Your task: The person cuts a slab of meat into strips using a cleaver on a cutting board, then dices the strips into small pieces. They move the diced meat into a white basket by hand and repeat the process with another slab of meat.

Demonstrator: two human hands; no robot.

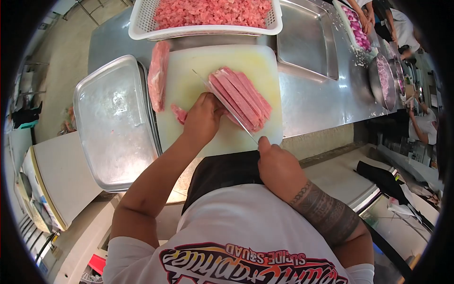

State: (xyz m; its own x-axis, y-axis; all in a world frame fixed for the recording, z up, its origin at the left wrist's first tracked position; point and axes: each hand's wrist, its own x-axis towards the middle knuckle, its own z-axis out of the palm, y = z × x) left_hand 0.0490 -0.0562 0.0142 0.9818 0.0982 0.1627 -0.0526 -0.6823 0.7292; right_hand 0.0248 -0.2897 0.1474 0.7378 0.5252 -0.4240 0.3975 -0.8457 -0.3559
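My right hand (280, 166) is wrapped around the handle of a knife (243, 127). Its long thin blade slants up and left along the near side of a slab of raw pink meat (241, 98) sliced into several long strips. With fingers curled, my left hand (202, 116) presses on the meat's left edge, close against the blade; its fingertips are partly hidden. Underneath lies a white cutting board (182, 61). A small meat scrap (178, 113) is just left of my left hand, and a longer uncut piece of meat (159, 75) rests along the board's left edge.
Behind the board stands a white perforated basket (142, 21) of diced meat. Metal trays flank it: one at left (113, 118), another at back right (307, 40). Farther right are a tray of purple onions (357, 28), metal bowls (382, 83) and other people at work.
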